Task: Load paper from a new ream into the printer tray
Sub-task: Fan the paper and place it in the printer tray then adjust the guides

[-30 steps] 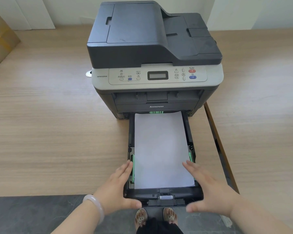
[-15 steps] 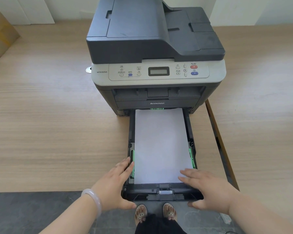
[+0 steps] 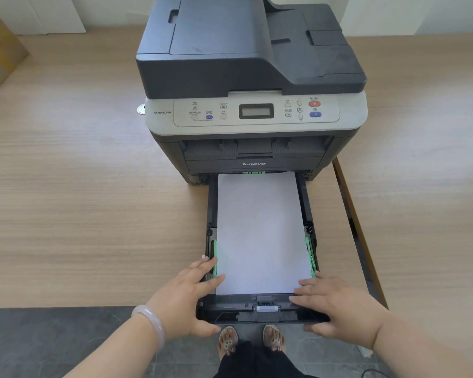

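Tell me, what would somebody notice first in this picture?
The big dark grey and silver printer on the wooden table, and the white paper stack in its pulled-out black tray. The left hand and right hand rest on the tray's front corners.

— Room to the left? Open wooden table [image 3: 79, 214] there, only a cardboard box [image 3: 0, 50] far back and a small metal disc [image 3: 141, 109] just beside the printer [image 3: 251, 77].

— And straight ahead? Blocked by the printer body; pulled-out tray [image 3: 257, 312] overhanging the table edge, filled with paper [image 3: 260, 230].

— Tray corners? Taken: left hand [image 3: 183, 298] at the near left corner, right hand [image 3: 336, 304] at the near right.

— Right side? Narrow gap [image 3: 350, 222] in the tabletop just beside the tray, clear wood beyond.
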Available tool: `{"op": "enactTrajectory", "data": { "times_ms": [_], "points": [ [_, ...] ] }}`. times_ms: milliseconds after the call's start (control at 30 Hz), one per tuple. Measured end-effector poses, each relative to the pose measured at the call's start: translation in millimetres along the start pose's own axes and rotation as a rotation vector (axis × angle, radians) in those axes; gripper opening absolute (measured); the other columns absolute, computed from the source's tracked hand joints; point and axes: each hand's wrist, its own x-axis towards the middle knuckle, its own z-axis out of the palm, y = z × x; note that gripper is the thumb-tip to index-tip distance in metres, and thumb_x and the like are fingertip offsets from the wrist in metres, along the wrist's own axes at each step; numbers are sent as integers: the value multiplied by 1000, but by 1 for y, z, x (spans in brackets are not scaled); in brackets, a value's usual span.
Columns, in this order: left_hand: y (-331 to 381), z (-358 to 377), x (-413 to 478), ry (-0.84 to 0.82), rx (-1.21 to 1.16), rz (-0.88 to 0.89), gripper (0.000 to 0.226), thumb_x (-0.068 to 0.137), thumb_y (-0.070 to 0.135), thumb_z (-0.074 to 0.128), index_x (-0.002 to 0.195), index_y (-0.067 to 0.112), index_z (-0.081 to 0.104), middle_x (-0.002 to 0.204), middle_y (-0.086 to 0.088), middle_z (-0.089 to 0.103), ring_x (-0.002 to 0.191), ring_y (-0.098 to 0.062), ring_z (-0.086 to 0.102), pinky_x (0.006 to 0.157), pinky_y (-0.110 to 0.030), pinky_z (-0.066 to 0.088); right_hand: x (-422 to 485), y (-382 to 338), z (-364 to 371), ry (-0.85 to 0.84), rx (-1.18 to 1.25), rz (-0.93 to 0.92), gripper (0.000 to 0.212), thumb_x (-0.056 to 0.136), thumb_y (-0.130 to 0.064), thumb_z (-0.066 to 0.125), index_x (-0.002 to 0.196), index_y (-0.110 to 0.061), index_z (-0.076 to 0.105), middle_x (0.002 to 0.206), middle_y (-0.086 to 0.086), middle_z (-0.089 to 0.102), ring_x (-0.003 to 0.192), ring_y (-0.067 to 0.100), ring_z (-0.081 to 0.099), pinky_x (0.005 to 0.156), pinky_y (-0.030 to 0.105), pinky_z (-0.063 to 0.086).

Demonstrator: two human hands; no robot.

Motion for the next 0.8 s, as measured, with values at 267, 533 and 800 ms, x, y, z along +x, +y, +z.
{"op": "enactTrajectory", "data": {
  "times_ms": [267,533,800],
  "points": [
    [0,7,-22,126,96,-142,110,55,92,32,148,36,11,158,17,3,144,-10,13,118,-30,16,-21,6,13,205,67,162,78,73,-71,47,142,-39,34,150,-18,30,136,3,31,109,19,18],
    [1,15,-32,223,32,-160,108,57,89,36,146,28,29,153,11,28,136,-12,34,113,-33,30,-36,10,25,349,143,279,80,66,-72,54,137,-36,43,143,-14,45,129,9,42,110,30,33],
    [-8,17,-40,156,93,-188,61,76,69,52,133,51,42,141,29,41,114,4,54,87,-17,46,-43,22,35,290,211,351,57,75,-51,70,128,-34,56,135,-13,54,124,7,50,105,24,39]
  ]
}}
